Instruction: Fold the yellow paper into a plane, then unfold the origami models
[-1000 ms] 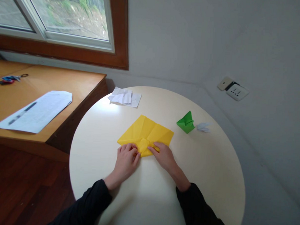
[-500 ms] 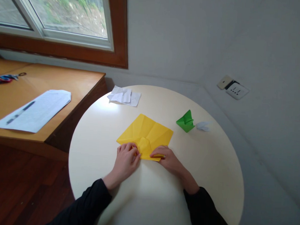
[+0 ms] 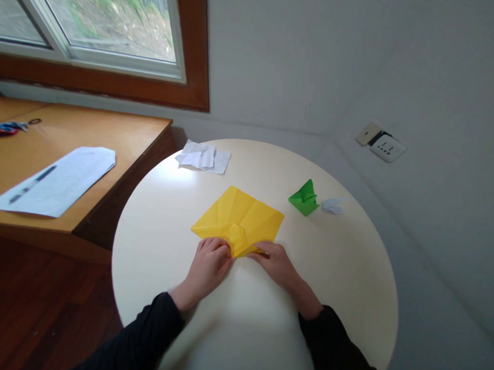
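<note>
A creased yellow paper lies flat in the middle of the round cream table. My left hand pinches its near edge on the left side of a small folded flap. On the right side of that flap my right hand presses down with its fingertips on the paper's near edge. Both hands touch the sheet, close together at its near corner. Dark sleeves cover both forearms.
A folded green paper figure and a small white folded piece sit at the table's right back. Crumpled white paper lies at the far edge. A wooden desk at left holds a printed sheet and scissors.
My right hand slid out to the right along the near edge, then came back left toward the flap. The left hand stayed put on the fold.
</note>
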The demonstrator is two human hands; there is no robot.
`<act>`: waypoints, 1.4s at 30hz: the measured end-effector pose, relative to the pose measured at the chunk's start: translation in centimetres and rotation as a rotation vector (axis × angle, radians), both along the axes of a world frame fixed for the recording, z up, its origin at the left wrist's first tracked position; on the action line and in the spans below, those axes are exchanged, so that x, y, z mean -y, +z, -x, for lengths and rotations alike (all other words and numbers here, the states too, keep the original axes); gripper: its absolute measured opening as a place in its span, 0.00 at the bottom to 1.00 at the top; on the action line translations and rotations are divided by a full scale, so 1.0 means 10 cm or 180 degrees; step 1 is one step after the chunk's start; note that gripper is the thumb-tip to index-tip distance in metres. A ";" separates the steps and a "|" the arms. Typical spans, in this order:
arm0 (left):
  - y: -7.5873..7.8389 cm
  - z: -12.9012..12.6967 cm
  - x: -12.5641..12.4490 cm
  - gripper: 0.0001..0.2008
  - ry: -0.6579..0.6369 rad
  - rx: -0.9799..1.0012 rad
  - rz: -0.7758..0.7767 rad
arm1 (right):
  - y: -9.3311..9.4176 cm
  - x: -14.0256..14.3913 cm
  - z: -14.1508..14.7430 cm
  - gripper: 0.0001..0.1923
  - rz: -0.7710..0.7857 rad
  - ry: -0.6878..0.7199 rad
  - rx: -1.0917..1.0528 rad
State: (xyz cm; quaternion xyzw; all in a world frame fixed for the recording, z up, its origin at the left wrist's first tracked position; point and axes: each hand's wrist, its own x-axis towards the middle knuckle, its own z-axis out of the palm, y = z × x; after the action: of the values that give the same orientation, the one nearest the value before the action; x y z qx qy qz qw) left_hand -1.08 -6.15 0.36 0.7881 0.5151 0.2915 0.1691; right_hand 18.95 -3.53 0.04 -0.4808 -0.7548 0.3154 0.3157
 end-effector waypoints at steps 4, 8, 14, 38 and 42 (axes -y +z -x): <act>-0.05 -0.01 -0.03 0.05 0.0111 0.0034 0.0080 | 0.04 -0.05 0.08 0.09 0.0137 -0.0244 -0.0034; -0.05 -0.02 -0.04 0.06 0.0177 -0.0036 0.0104 | 0.01 -0.07 0.16 0.07 -0.0018 -0.0433 -0.0108; -0.03 -0.04 -0.05 0.06 0.0216 -0.0180 0.0159 | -0.03 -0.09 0.18 0.07 -0.0278 -0.0584 0.0060; -0.06 -0.11 -0.09 0.07 0.0457 -0.0521 -0.0052 | 0.01 -0.17 0.22 0.14 -0.0244 -0.0586 0.0793; -0.06 -0.11 -0.10 0.06 0.0482 -0.0525 -0.0017 | 0.00 -0.18 0.22 0.13 -0.0310 -0.0577 0.0881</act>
State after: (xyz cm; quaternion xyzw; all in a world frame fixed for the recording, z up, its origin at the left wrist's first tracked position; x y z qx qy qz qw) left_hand 0.04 -5.18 -0.19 0.7688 0.5845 0.2389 0.1015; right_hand 16.75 -1.73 0.01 -0.5698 -0.7590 0.1794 0.2587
